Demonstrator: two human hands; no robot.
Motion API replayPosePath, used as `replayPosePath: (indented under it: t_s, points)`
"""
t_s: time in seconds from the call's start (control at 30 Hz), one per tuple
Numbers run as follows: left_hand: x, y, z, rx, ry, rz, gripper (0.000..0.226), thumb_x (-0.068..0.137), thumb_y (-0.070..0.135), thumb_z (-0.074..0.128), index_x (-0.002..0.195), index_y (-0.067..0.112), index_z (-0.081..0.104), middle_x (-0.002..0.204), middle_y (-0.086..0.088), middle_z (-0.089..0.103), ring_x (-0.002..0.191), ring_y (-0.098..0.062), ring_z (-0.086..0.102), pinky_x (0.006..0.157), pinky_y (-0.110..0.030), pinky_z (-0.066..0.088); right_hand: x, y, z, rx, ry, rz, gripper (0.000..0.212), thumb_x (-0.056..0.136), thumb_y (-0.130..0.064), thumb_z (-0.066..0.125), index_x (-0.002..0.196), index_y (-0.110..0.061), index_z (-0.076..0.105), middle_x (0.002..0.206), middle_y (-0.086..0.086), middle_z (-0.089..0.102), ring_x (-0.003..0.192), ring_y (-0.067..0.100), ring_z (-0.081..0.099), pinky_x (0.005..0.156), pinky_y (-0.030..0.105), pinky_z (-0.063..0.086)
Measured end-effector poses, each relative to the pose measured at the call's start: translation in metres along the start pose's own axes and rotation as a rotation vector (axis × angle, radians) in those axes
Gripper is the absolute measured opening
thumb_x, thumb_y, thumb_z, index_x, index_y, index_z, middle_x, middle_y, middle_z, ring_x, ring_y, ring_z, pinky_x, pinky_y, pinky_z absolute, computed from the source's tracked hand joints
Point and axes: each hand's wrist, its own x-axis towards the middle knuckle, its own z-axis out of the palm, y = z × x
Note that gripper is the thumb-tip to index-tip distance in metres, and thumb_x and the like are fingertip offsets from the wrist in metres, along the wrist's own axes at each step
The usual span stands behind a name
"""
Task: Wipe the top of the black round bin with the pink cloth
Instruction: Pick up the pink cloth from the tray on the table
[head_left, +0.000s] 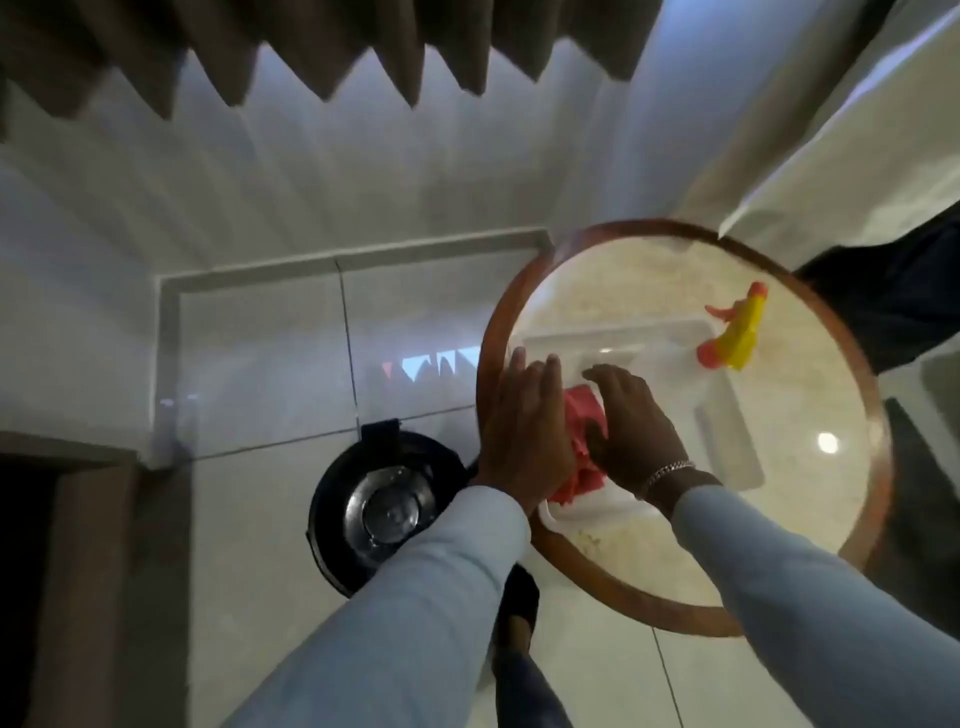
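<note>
The pink cloth lies crumpled on a white tray at the near left of a round table. My right hand presses down on its right side, fingers curled and thumb tucked into the fabric. Along the cloth's left side lies my left hand, flat with fingers stretched out, covering part of the cloth. The black round bin stands on the floor just left of the table, below my left forearm; its top has a shiny metal centre. Neither hand touches the bin.
The round table has a marble top and a wooden rim. A yellow and red spray bottle stands at its far side. White curtains hang behind, dark furniture is at the left, and my foot is between bin and table.
</note>
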Motion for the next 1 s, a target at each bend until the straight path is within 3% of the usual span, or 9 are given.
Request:
replayPosePath:
  t_s: [0.2, 0.33, 0.43, 0.57, 0.63, 0.73, 0.83, 0.9, 1.0]
  points:
    - [0.029, -0.028, 0.046, 0.489, -0.03, 0.035, 0.057, 0.094, 0.044, 0.045, 0.135, 0.004, 0.048, 0.157, -0.023, 0.029, 0.149, -0.04, 0.009, 0.119, -0.05, 0.0, -0.001, 0.03, 0.047, 0.095, -0.024, 0.085, 0.06, 0.084, -0.038, 0.07, 0.133, -0.018, 0.041, 0.139, 0.011, 0.05, 0.124, 0.03, 0.049, 0.099, 0.041, 0.045]
    - [0.035, -0.033, 0.062, 0.468, -0.005, 0.026, 0.04, 0.086, 0.05, 0.054, 0.093, 0.013, 0.068, 0.154, -0.02, 0.036, 0.149, -0.04, 0.009, 0.12, -0.053, 0.001, 0.006, 0.037, 0.059, 0.175, 0.082, 0.085, 0.059, 0.076, -0.02, 0.074, 0.128, -0.013, 0.047, 0.129, 0.016, 0.056, 0.117, 0.035, 0.052, 0.098, 0.041, 0.044]
    - [0.035, -0.032, 0.066, 0.418, 0.048, 0.013, 0.039, 0.079, 0.051, 0.064, 0.089, 0.014, 0.067, 0.143, -0.02, 0.051, 0.148, -0.041, 0.016, 0.12, -0.055, 0.004, 0.009, 0.038, 0.065, 0.293, 0.106, 0.134, 0.063, 0.074, -0.01, 0.074, 0.13, -0.016, 0.048, 0.128, 0.012, 0.056, 0.116, 0.03, 0.053, 0.095, 0.034, 0.043]
    - [0.029, -0.022, 0.061, 0.168, 0.087, 0.022, 0.033, 0.073, 0.03, 0.077, 0.097, 0.011, 0.062, 0.119, -0.017, 0.068, 0.14, -0.041, 0.036, 0.118, -0.058, 0.002, 0.0, 0.043, 0.059, 0.51, 0.165, 0.233, 0.079, 0.073, -0.007, 0.081, 0.14, -0.018, 0.04, 0.134, 0.01, 0.055, 0.107, 0.02, 0.057, 0.078, 0.016, 0.047]
    - [0.02, -0.012, 0.053, -0.042, 0.055, 0.028, 0.038, 0.073, 0.019, 0.08, 0.103, 0.01, 0.057, 0.107, -0.015, 0.071, 0.122, -0.039, 0.057, 0.116, -0.062, 0.02, -0.009, 0.043, 0.048, 0.513, 0.196, 0.225, 0.08, 0.075, -0.006, 0.08, 0.143, -0.017, 0.038, 0.134, 0.012, 0.056, 0.105, 0.017, 0.057, 0.076, 0.011, 0.045]
    - [0.006, -0.011, 0.035, -0.341, 0.114, 0.016, 0.033, 0.079, 0.01, 0.076, 0.104, 0.01, 0.054, 0.096, -0.011, 0.068, 0.093, -0.025, 0.065, 0.093, -0.044, 0.054, -0.015, 0.032, 0.021, 0.479, 0.211, 0.163, 0.065, 0.073, -0.006, 0.08, 0.131, -0.012, 0.051, 0.121, 0.011, 0.063, 0.099, 0.02, 0.061, 0.08, 0.026, 0.056]
    - [0.001, -0.017, 0.007, -0.565, 0.209, 0.008, 0.015, 0.087, 0.011, 0.065, 0.098, 0.009, 0.055, 0.089, -0.005, 0.064, 0.084, -0.013, 0.062, 0.075, -0.021, 0.055, -0.004, 0.008, -0.01, 0.602, 0.171, 0.031, 0.042, 0.069, -0.016, 0.079, 0.103, -0.002, 0.06, 0.101, 0.019, 0.065, 0.09, 0.039, 0.063, 0.077, 0.061, 0.055]
    - [-0.004, -0.029, -0.014, -0.673, 0.261, -0.022, 0.009, 0.089, 0.01, 0.061, 0.097, 0.007, 0.057, 0.088, -0.003, 0.064, 0.083, -0.01, 0.062, 0.075, -0.013, 0.052, 0.004, -0.02, -0.021, 0.754, 0.152, -0.091, 0.047, 0.066, -0.034, 0.075, 0.097, -0.002, 0.059, 0.095, 0.027, 0.064, 0.085, 0.045, 0.062, 0.072, 0.061, 0.055]
    - [-0.02, -0.064, -0.041, -0.854, 0.211, -0.085, 0.014, 0.089, 0.001, 0.063, 0.1, 0.009, 0.06, 0.086, 0.0, 0.064, 0.082, -0.015, 0.066, 0.074, -0.021, 0.056, 0.008, -0.07, -0.014, 0.961, 0.126, -0.183, 0.051, 0.065, -0.046, 0.077, 0.097, -0.011, 0.06, 0.089, 0.014, 0.063, 0.081, 0.034, 0.062, 0.067, 0.043, 0.055]
